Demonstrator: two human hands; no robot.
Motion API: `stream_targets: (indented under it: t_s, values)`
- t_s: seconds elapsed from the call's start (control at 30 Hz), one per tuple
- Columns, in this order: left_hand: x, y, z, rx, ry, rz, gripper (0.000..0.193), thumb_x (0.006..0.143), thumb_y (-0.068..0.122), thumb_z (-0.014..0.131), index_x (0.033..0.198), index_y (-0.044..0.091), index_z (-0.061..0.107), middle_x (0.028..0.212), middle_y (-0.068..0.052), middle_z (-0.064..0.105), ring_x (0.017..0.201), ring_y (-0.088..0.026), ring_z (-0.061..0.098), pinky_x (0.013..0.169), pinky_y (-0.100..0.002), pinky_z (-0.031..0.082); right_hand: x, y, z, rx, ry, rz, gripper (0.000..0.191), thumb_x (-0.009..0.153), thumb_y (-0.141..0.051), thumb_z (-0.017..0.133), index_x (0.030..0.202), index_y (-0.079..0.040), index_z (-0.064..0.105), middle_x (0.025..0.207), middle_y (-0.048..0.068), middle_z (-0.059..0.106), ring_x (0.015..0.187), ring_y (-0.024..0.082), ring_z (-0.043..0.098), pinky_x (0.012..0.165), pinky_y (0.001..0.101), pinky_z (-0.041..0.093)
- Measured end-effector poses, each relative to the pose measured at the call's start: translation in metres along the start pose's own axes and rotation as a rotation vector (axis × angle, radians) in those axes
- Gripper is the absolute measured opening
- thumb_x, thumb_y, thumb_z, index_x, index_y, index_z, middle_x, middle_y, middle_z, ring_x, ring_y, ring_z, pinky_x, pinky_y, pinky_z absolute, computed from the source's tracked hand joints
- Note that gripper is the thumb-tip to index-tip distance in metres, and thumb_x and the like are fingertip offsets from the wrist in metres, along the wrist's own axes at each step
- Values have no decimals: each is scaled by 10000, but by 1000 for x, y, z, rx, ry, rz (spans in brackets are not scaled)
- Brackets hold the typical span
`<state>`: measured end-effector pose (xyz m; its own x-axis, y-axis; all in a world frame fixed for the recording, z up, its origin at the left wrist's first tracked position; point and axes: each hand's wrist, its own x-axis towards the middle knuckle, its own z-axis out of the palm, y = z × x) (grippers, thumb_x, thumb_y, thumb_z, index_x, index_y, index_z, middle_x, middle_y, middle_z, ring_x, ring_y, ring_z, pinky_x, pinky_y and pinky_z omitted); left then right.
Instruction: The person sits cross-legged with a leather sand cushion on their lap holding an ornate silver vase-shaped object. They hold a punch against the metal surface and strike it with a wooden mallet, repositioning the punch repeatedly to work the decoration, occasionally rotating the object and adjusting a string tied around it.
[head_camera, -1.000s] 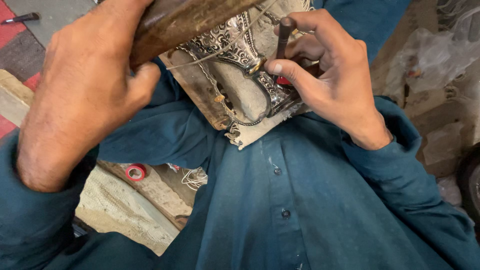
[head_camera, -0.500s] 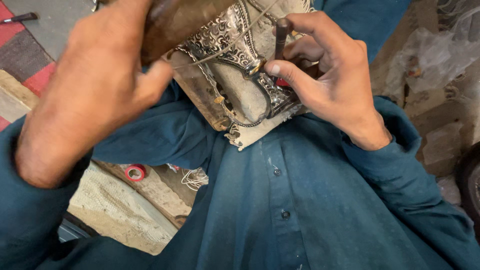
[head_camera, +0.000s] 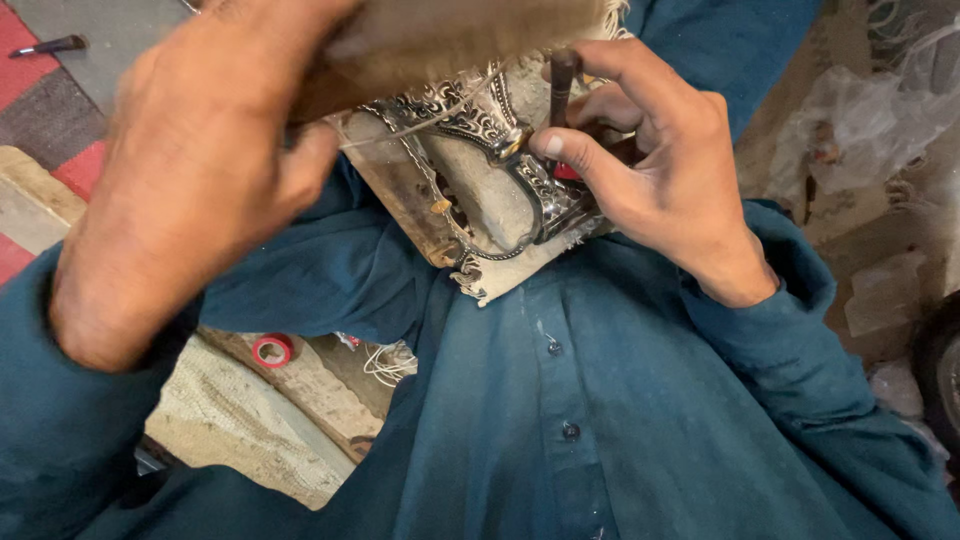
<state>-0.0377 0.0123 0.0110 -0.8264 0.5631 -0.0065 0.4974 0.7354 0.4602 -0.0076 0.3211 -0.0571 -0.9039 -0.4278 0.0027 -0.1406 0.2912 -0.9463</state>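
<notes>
My left hand is shut on a brown wooden mallet that is blurred at the top of the view. My right hand pinches a thin dark metal punch upright, its tip on an ornate silver metal piece. That pierced silver piece lies on a wooden block resting against my chest, over a frayed pale cloth. The mallet's head hovers just above the punch's top. I wear a teal buttoned shirt.
A red ring of tape and a tangle of white thread lie on a woven mat below my left arm. A dark tool lies on the floor at top left. Crumpled plastic sits at the right.
My left hand has swung the mallet to the right and down over the punch. The right hand has kept the punch on the silver piece.
</notes>
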Motion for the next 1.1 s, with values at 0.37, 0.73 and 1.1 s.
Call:
stream_targets:
  t_s: [0.37,0.73,1.1]
  values:
    - [4,-2,1,-83,3,9,609,872,-21,702,1442,49,495,1198,-252,641,1094,-475,607,921,-542,498,0,-1,-1,-5,-5,35,370,1105,13,759,1384,11,516,1038,121,792,957,128,785,804,224,605]
    - [9,1,-3,-3,-34,0,555,815,-8,735,1334,21,541,1094,-268,649,992,-494,621,781,-566,484,2,-5,0,4,-13,35,369,1082,28,760,1370,20,530,1038,129,786,962,138,777,815,232,601]
    - [6,-1,-7,153,-11,78,609,782,-21,716,1381,27,618,1064,-240,663,971,-459,629,785,-543,489,4,-9,1,-28,-18,36,408,1058,24,768,1400,12,545,1016,124,777,911,143,771,775,239,595]
